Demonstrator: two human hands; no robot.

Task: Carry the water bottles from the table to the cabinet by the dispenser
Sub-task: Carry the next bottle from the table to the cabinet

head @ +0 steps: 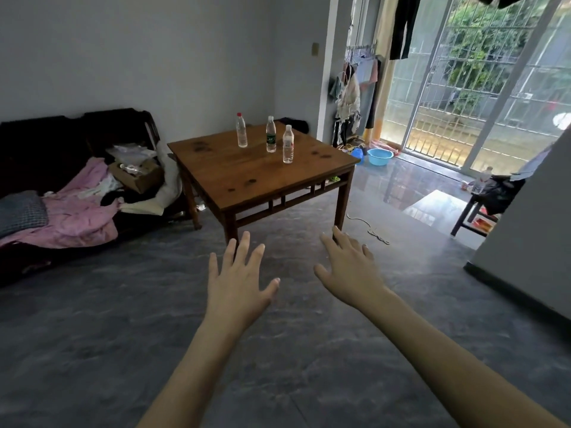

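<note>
Three clear water bottles stand upright on the far half of a square wooden table (241, 183): one with a red cap (241, 131) at the left, one with a green label (271, 135) in the middle, one with a white cap (288, 145) nearest me. My left hand (239, 279) and my right hand (349, 267) are stretched out in front of me over the floor, palms down, fingers spread, holding nothing. Both hands are well short of the table. No cabinet or dispenser is in view.
A dark sofa (46, 143) piled with pink cloth and a cardboard box lines the left wall. A blue basin (380, 156) sits by the barred sliding door. At the right stand a low dark stool (475, 208) and a wall corner (525, 230). A white cord (367, 225) lies on the floor.
</note>
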